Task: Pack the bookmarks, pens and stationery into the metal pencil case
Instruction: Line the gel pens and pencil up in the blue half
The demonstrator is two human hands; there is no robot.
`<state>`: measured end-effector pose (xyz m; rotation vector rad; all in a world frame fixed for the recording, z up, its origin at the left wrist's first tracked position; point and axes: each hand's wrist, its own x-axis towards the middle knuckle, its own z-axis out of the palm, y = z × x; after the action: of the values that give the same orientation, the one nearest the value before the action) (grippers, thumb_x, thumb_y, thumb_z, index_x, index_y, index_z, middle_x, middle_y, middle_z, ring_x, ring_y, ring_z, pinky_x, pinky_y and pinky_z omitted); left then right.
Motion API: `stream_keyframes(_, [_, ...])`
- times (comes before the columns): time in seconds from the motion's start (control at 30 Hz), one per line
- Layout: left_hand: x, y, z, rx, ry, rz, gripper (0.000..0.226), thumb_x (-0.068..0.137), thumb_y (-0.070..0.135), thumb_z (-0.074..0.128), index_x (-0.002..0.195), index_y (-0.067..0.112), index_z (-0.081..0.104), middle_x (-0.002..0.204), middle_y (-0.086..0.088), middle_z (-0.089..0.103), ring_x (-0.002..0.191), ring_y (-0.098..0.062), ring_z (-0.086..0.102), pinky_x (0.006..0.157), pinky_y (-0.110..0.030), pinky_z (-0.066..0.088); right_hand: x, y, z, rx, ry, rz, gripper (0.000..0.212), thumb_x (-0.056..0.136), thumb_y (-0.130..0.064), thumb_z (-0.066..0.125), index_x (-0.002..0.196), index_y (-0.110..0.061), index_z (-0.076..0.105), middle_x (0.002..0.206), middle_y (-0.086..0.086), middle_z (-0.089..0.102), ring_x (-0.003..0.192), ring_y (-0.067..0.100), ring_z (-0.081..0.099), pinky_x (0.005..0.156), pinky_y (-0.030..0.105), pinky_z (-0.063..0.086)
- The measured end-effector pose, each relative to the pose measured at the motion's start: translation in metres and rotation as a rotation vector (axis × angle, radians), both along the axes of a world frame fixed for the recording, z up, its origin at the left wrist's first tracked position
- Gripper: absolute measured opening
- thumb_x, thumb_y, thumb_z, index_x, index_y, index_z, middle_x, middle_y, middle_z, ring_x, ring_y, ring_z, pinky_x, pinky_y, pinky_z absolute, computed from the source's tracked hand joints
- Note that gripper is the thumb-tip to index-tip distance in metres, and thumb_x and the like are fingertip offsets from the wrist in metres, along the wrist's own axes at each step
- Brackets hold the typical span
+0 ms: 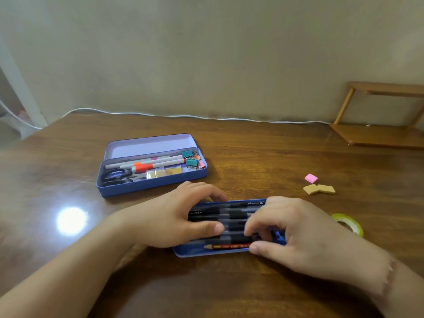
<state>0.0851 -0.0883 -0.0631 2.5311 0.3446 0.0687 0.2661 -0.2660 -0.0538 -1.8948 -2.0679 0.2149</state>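
Note:
An open purple-blue metal pencil case [151, 185] sits at the back left, its lid [149, 145] laid flat. Inside it are white-and-orange markers [149, 165], black scissors [117, 176], binder clips [191, 158] and yellow sticky tabs [164, 172]. Nearer me lies a blue tray [206, 253] with several black pens [236, 214] and a red pencil [227, 246]. My left hand [174, 216] grips the tray's left end, fingers over the far edge and thumb on the pens. My right hand [298, 228] curls its fingertips onto the pens, thumb at the pencil's right end.
A pink eraser [311, 178] and two tan erasers [319, 189] lie to the right on the wooden table. A yellow-green tape roll [350, 223] sits beside my right wrist. A small wooden shelf [378, 134] stands at the back right, and a white cable [206, 117] runs along the wall.

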Motion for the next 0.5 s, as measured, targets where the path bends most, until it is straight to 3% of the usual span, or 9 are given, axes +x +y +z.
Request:
stream_keyframes(0.07, [-0.002, -0.001, 0.001, 0.007, 0.028, -0.015, 0.067, 0.079, 0.058, 0.068, 0.138, 0.044, 0.038, 0.12, 0.044, 0.033, 0.122, 0.013, 0.035, 0.095, 0.0, 0.03, 0.0, -0.001, 0.005, -0.036, 0.073, 0.018, 0.02, 0.083, -0.048, 0.064, 0.101, -0.04, 0.066, 0.086, -0.021, 0.063, 0.095, 0.003, 0.055, 0.077, 0.021, 0.048])
stream_keyframes(0.13, [-0.002, -0.005, 0.0, 0.077, 0.078, -0.065, 0.087, 0.073, 0.064, 0.071, 0.144, 0.048, 0.023, 0.127, 0.046, 0.027, 0.128, 0.013, 0.025, 0.105, -0.007, 0.026, 0.01, -0.005, 0.012, 0.014, 0.244, -0.126, 0.01, 0.084, -0.036, 0.068, 0.093, -0.037, 0.071, 0.091, -0.024, 0.065, 0.095, 0.001, 0.057, 0.079, 0.016, 0.046])
stream_keyframes(0.17, [-0.002, -0.007, 0.0, 0.12, 0.096, -0.085, 0.093, 0.072, 0.067, 0.071, 0.145, 0.05, 0.017, 0.133, 0.043, 0.024, 0.131, 0.013, 0.02, 0.109, -0.012, 0.024, 0.018, -0.005, 0.011, 0.086, 0.238, -0.224, 0.007, 0.084, -0.03, 0.068, 0.087, -0.036, 0.072, 0.089, -0.024, 0.065, 0.09, 0.002, 0.056, 0.078, 0.017, 0.044])
stream_keyframes(0.23, [0.0, -0.011, -0.002, 0.18, 0.104, -0.1, 0.094, 0.071, 0.071, 0.069, 0.144, 0.054, 0.011, 0.139, 0.038, 0.02, 0.133, 0.009, 0.016, 0.114, -0.021, 0.022, 0.03, -0.001, 0.004, 0.137, 0.019, -0.363, 0.009, 0.086, -0.03, 0.063, 0.082, -0.035, 0.07, 0.083, -0.02, 0.064, 0.087, 0.005, 0.051, 0.081, 0.029, 0.044])
stream_keyframes(0.3, [0.001, -0.012, -0.004, 0.204, 0.081, -0.106, 0.092, 0.072, 0.074, 0.066, 0.143, 0.056, 0.011, 0.14, 0.037, 0.02, 0.134, 0.007, 0.017, 0.117, -0.029, 0.025, 0.029, 0.004, -0.005, 0.083, -0.141, -0.42, 0.013, 0.088, -0.037, 0.057, 0.091, -0.037, 0.07, 0.09, -0.021, 0.059, 0.093, 0.004, 0.044, 0.082, 0.031, 0.04])
stream_keyframes(0.37, [0.001, -0.01, -0.004, 0.205, 0.077, -0.109, 0.089, 0.072, 0.075, 0.064, 0.142, 0.056, 0.013, 0.14, 0.037, 0.021, 0.133, 0.007, 0.018, 0.117, -0.032, 0.027, 0.027, 0.008, -0.011, 0.052, -0.159, -0.429, 0.02, 0.091, -0.04, 0.053, 0.101, -0.037, 0.071, 0.093, -0.021, 0.055, 0.097, 0.006, 0.041, 0.08, 0.028, 0.032])
stream_keyframes(0.5, [0.001, -0.01, -0.005, 0.232, 0.093, -0.111, 0.088, 0.071, 0.077, 0.062, 0.142, 0.056, 0.014, 0.141, 0.035, 0.02, 0.133, 0.005, 0.019, 0.117, -0.032, 0.029, 0.023, 0.011, -0.012, 0.026, -0.084, -0.359, 0.025, 0.094, -0.033, 0.052, 0.114, -0.035, 0.068, 0.094, -0.023, 0.053, 0.096, 0.004, 0.04, 0.087, 0.027, 0.036])
